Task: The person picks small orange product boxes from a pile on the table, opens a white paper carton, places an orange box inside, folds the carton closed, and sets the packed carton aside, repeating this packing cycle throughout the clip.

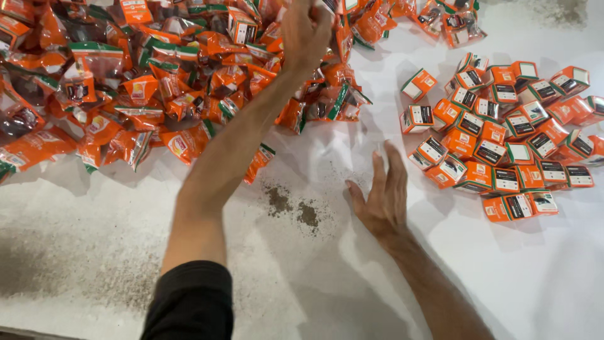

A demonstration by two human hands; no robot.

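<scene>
1. Evidently, the person's left hand (306, 31) was stretched far forward into the big heap of glossy orange plastic pouches with green and white edges (151, 82) that covered the upper left of the white table surface (503, 271). Its fingers were curled down among the pouches at the top of the heap; whether they had pinched one could not be told, since the fingertips ran out of view at the frame's top edge.
2. The right hand (380, 198) lay flat and spread on the bare white surface, palm down, holding nothing. It sat between the heap and the cluster of small orange cardboard boxes (503, 145), nearer the boxes but not touching them.
3. The boxes lay tumbled together on the right, most on their sides, a few slightly apart from the rest at the cluster's left edge.
4. Judgement on handling: the pouches looked light, soft and crinkly, with slick film likely to slide over its neighbours. A sealed edge or corner seemed the surest place to take hold, rather than the bulging middle.
5. The boxes looked light and fairly stiff, best gripped across two opposite faces.
6. A dark speckled smudge (292, 208) marked the surface near the left forearm. A black sleeve (189, 302) covered the left upper arm.
</scene>
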